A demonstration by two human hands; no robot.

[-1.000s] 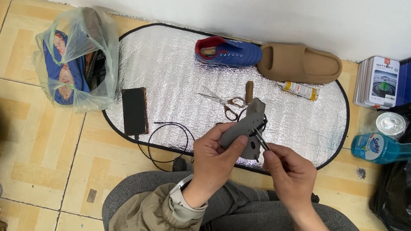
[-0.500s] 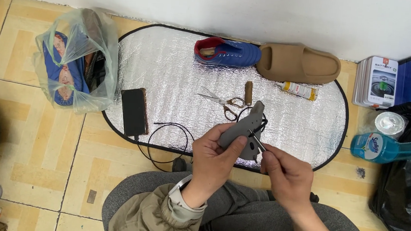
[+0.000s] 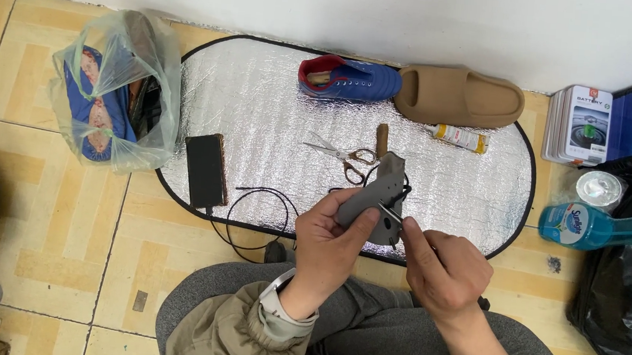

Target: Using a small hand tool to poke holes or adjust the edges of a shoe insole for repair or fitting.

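Hands at work above the near edge of a silver foil mat [image 3: 261,113] laid on a tiled floor [image 3: 43,201]. The left hand [image 3: 330,231] is clenched around a grey piece of shoe material [image 3: 374,201], holding it upright over the mat's near rim. The right hand [image 3: 444,274] pinches a thin needle-like tool [image 3: 390,215] whose tip meets the grey piece; dark thread [image 3: 403,192] trails beside it. The step in hand appears to be hand-stitching or piercing the grey piece; the next move would call for a steady push through the material while the left hand braces it, fingers kept off the exit side.

Count of things, placed relative to the mat:
- one pair of scissors [image 3: 344,157], near its centre, just beyond the grey piece;
- one blue shoe [image 3: 350,79] and one tan slide sandal [image 3: 461,97], along its far edge;
- one small yellow glue tube [image 3: 460,138], just nearer than the sandal;
- one wooden-handled tool [image 3: 382,139], beside the scissors;
- one dark phone [image 3: 206,169] on its left rim, with one black cable [image 3: 257,214] looping off onto the floor;
- one plastic bag [image 3: 113,86], off its left end;
- one blue spray bottle [image 3: 598,226] and two boxes [image 3: 613,126], off its right end.
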